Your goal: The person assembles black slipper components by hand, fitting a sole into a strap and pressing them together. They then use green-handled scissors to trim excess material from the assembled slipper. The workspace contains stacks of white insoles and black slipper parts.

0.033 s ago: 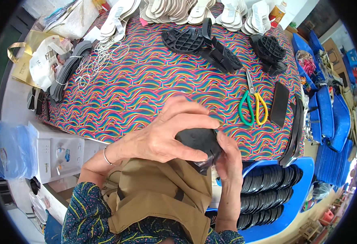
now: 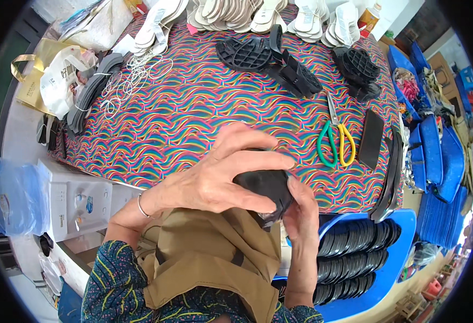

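Note:
In front of my chest, just over the near edge of the patterned table, both hands hold a black, rounded, leather-like piece (image 2: 262,185); its exact kind is hard to make out. My left hand (image 2: 215,177) reaches across it from the left, fingers curved over its top and thumb along its near side. My right hand (image 2: 303,207) grips the right side, with the thumb on its edge and the other fingers mostly hidden. A shiny dark part shows at the piece's lower end. Scissors (image 2: 335,134) with one green and one yellow handle lie to the right of my hands.
Black sandals (image 2: 244,55) and another black footwear pair (image 2: 356,67) lie farther back. Pale insoles (image 2: 223,13) stand stacked behind. A dark flat block (image 2: 371,139) and black strips (image 2: 390,177) line the right edge. Below is a blue crate (image 2: 406,237) of black pieces. White string (image 2: 131,81) lies left.
Both hands keep their hold on the black piece. My left fingers sit very slightly farther right, and the piece is turned a little.

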Motion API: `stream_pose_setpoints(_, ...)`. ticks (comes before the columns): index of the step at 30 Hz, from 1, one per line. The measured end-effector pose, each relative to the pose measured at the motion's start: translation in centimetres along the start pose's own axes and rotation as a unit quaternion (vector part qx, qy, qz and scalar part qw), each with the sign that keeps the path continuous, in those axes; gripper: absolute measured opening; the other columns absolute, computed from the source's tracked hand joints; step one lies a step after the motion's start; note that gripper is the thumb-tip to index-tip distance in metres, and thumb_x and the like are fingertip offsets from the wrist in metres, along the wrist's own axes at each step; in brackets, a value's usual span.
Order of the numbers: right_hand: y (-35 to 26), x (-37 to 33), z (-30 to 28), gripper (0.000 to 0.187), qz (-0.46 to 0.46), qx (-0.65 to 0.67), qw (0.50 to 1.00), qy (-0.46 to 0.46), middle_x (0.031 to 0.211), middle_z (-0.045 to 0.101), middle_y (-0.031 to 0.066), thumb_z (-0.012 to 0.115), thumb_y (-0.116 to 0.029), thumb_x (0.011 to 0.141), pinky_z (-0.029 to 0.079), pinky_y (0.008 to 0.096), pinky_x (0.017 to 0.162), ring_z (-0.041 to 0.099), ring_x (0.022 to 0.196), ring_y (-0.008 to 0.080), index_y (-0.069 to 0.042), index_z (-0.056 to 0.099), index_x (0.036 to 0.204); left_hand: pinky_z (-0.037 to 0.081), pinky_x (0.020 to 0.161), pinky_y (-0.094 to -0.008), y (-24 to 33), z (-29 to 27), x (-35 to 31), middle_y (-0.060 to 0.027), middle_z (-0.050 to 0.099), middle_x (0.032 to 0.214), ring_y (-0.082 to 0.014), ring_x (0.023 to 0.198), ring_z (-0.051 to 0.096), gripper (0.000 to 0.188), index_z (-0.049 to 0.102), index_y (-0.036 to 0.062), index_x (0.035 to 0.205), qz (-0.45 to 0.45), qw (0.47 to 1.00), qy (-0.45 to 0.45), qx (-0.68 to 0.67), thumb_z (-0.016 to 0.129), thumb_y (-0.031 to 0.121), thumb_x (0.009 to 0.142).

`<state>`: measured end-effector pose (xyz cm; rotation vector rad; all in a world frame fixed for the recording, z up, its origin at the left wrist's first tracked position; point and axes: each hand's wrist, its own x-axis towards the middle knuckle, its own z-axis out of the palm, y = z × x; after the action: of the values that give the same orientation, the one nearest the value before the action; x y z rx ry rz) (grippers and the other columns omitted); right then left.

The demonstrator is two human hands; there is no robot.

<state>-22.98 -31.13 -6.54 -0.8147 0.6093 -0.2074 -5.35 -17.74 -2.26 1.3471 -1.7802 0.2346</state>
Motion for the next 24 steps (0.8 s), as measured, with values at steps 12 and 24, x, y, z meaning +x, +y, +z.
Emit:
stream_pose_setpoints(12, 2.9, -0.5, -0.3, 0.027, -0.363, -0.016, 0.929, 0.074, 0.108, 0.069, 0.008, 0.058, -0.02, 0.099, 0.049, 0.0306, 0.09, 0.065, 0.098, 0.0147, 0.003, 0.064, 0.113, 0.047, 0.09, -0.0283, 3.9, 5.9, -2.5, -0.0054, 0.066, 0.105, -0.0116, 0.1, 0.059, 0.043, 0.061, -0.0031, 0.122, -0.497, 0.681, 0.213, -0.494, 0.042, 0.033, 0.108)
stream_pose_setpoints(24, 4.4, -0.4, 0.5, 0.03, -0.407, -0.159, 0.891, 0.125, 0.099, 0.064, 0.005, 0.055, -0.024, 0.101, 0.043, 0.0245, 0.082, 0.056, 0.088, 0.0098, 0.004, 0.061, 0.11, 0.038, 0.058, -0.0334, 3.5, 7.2, -2.8, -0.0089, 0.046, 0.069, -0.0187, 0.061, 0.046, 0.033, 0.055, -0.0024, 0.087, -0.414, 0.875, 0.193, -0.158, 0.043, 0.022, 0.106)
